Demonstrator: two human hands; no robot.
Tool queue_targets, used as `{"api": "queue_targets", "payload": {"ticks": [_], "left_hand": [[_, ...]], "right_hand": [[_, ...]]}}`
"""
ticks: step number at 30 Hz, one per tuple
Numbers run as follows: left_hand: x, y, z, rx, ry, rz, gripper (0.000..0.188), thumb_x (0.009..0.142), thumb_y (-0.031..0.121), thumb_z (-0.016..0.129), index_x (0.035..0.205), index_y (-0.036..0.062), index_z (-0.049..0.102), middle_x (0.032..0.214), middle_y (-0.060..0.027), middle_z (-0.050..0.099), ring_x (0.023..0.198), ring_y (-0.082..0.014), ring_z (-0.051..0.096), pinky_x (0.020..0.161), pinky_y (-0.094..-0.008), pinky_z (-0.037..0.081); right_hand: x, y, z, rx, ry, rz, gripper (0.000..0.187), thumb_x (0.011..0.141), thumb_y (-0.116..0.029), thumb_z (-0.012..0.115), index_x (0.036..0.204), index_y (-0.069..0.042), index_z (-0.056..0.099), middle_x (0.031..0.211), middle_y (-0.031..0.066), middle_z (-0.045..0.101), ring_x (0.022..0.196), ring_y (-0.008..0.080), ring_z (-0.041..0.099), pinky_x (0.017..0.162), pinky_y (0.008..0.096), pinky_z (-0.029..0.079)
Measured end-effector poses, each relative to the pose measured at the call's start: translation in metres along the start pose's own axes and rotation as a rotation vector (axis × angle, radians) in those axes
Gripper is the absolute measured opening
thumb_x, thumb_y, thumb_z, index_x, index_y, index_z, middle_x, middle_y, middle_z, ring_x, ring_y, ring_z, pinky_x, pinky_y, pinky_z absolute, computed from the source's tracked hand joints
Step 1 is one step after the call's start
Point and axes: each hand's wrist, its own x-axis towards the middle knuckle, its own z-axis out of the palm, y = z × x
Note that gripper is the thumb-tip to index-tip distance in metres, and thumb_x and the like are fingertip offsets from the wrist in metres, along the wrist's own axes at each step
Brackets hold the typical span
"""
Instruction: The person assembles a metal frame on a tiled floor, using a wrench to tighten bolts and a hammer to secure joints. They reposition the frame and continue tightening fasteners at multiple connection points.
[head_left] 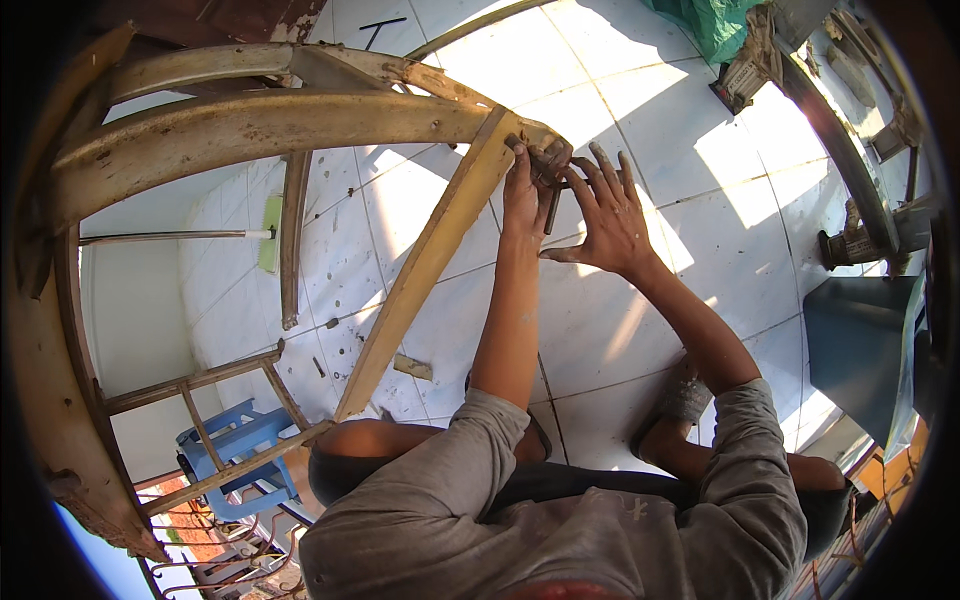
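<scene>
My left hand [523,195] is at the corner of a worn wooden chair frame [270,122], where a curved rail meets a straight yellowish wooden bar [425,270]. Its fingers are bent round a short dark metal rod [551,208], whose lower end sticks out below them; its upper end is hidden. Just right of it, my right hand [612,222] has its fingers spread and thumb stretched out, the forefinger close to the rod. Whether that finger touches it I cannot tell.
White tiles with scattered debris and a flat wood scrap [412,367] lie below. A blue plastic stool [238,445] stands at lower left. A T-shaped metal tool [378,30] lies at the far side. More frame parts [835,150] and a dark blue-grey container [858,345] are to the right.
</scene>
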Motion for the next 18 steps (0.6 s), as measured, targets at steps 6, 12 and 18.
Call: {"api": "queue_targets", "payload": {"ticks": [6, 12, 18], "left_hand": [[0.000, 0.004, 0.000, -0.054, 0.074, -0.089, 0.040, 0.099, 0.044, 0.056, 0.108, 0.0053, 0.055, 0.120, -0.0166, 0.062, 0.118, -0.0300, 0.061, 0.109, -0.0435, 0.045], [0.005, 0.014, 0.005, 0.045, 0.098, -0.122, 0.049, 0.100, 0.039, 0.057, 0.131, 0.0016, 0.047, 0.121, -0.0168, 0.064, 0.118, -0.0291, 0.062, 0.107, -0.0423, 0.047], [-0.004, 0.018, 0.009, 0.106, -0.029, -0.206, 0.049, 0.104, 0.048, 0.043, 0.118, 0.0028, 0.052, 0.121, -0.0215, 0.065, 0.110, -0.0295, 0.067, 0.085, -0.0365, 0.058]], "right_hand": [[0.004, 0.026, 0.043, -0.006, -0.252, 0.008, 0.080, 0.074, -0.077, 0.059, 0.111, -0.006, 0.060, 0.087, 0.0120, 0.063, 0.087, 0.0307, 0.062, 0.085, 0.0476, 0.045], [0.010, -0.002, 0.071, 0.520, -0.041, 0.592, 0.063, 0.097, -0.058, 0.045, 0.079, -0.001, 0.065, 0.066, 0.0230, 0.058, 0.059, 0.0339, 0.060, 0.061, 0.0450, 0.047], [0.029, -0.047, 0.040, 2.009, -0.036, 1.524, 0.073, 0.090, -0.083, 0.018, 0.064, -0.016, 0.034, 0.054, -0.0041, 0.029, 0.049, 0.0127, 0.032, 0.047, 0.0289, 0.029]]}}
